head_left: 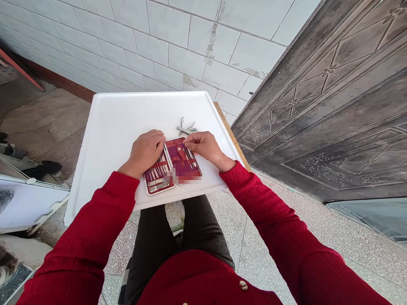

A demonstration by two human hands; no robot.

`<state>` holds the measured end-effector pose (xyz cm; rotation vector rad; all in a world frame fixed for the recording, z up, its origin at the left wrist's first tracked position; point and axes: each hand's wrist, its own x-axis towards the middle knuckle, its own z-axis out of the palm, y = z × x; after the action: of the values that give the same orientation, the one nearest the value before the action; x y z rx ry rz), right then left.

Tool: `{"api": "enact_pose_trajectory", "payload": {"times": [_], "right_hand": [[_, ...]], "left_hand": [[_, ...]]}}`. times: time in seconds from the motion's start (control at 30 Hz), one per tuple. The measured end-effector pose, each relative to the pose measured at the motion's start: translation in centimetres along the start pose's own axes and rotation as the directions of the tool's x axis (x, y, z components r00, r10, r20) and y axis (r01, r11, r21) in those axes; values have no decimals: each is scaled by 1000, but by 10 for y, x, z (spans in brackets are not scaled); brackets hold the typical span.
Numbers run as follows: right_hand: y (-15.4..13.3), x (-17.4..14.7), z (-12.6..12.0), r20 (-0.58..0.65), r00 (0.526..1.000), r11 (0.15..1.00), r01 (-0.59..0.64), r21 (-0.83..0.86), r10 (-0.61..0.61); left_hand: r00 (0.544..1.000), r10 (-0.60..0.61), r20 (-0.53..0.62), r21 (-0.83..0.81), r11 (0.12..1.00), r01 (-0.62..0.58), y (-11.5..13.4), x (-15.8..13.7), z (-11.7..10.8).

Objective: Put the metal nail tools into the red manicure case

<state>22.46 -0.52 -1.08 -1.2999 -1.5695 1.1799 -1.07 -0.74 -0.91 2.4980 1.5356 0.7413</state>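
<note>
An open manicure set case (172, 153) with a dark red and purple lining lies on the white tabletop. Slim metal tools (155, 171) fill its left half, held by a red strap. My left hand (146, 150) is closed over the upper left edge of the case, its fingers partly covering the tools. At the top of the right half, my right hand (205, 148) makes a pinch; what its fingertips hold is too small to make out. Just beyond that hand, metal nail clippers (186, 128) lie spread apart on the tabletop. More tools (190, 159) sit in the right half.
The white tabletop (127, 110) has a raised rim, with a wooden edge (230, 131) showing at its right. A tiled wall (171, 55) stands behind. To the right is a dark patterned panel (318, 106); clutter (41, 169) lies on the left.
</note>
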Motion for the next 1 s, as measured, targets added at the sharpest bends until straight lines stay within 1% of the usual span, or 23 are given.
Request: {"api": "enact_pose_trajectory", "payload": {"times": [0.23,0.37,0.47,0.6,0.7,0.83,1.0], "right_hand": [[3,-2,2,-20,1000,998,14,-60,-15],[4,-2,1,-25,999,998,31,-61,-32],[5,1,-3,-72,995,996,60,-72,-66],[5,4,-10,-163,983,977,56,-207,-91],[3,3,-13,-192,975,932,32,-360,-108],[-2,-3,-9,-125,984,851,42,-523,-125],[-7,-6,-3,-72,988,804,70,-591,-139]], "left_hand": [[1000,0,-8,16,1000,0,-2,-1,2],[1000,-2,-13,24,1000,2,-3,-1,3],[1000,7,-12,27,1000,-7,-3,-2,2],[999,12,-30,47,999,-10,-4,-2,-2],[1000,10,-20,51,999,-9,-5,-2,-4],[1000,14,13,27,1000,-15,-5,-3,-6],[999,19,41,14,1000,-20,-5,-4,-8]]}}
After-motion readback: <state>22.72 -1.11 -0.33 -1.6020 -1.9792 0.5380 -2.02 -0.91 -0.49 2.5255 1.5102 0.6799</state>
